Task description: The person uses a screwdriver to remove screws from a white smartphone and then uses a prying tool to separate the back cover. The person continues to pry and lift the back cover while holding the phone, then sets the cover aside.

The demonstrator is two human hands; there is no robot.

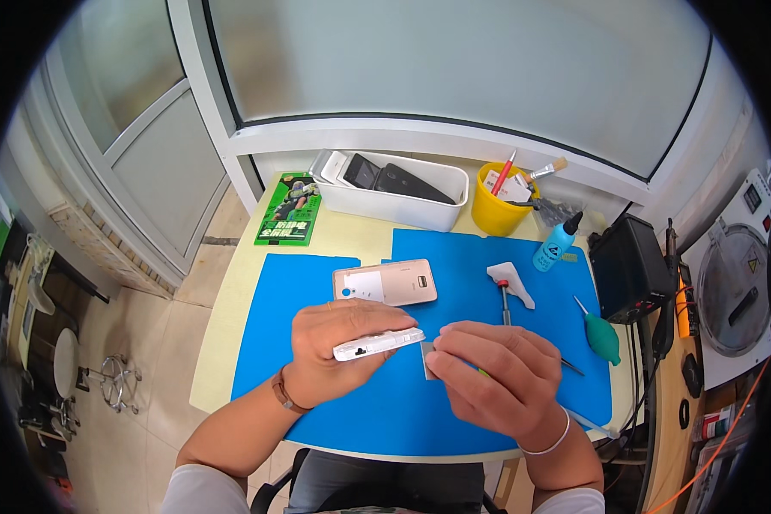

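My left hand (321, 330) is closed around a phone body with a white frame (377, 344), turned so that its thin edge shows. Close to the phone's right end, my right hand (501, 368) pinches a thin, flat grey piece (428, 361), maybe a blade or opening card; the fingers hide part of it. Whether this piece touches the phone, I cannot tell. Just beyond my left hand, a gold phone back cover (407, 276) lies on the blue mat (317, 428). A screwdriver (505, 301) rests past my right hand, by a white angular piece (522, 289).
At the back stand a white bin (385, 204) of phones and a yellow cup (494, 210) with tools. A green packet (289, 210) lies back left. Toward the right are a blue bottle (555, 247), a green air blower (602, 338) and a black box-shaped device (632, 270) with cables.
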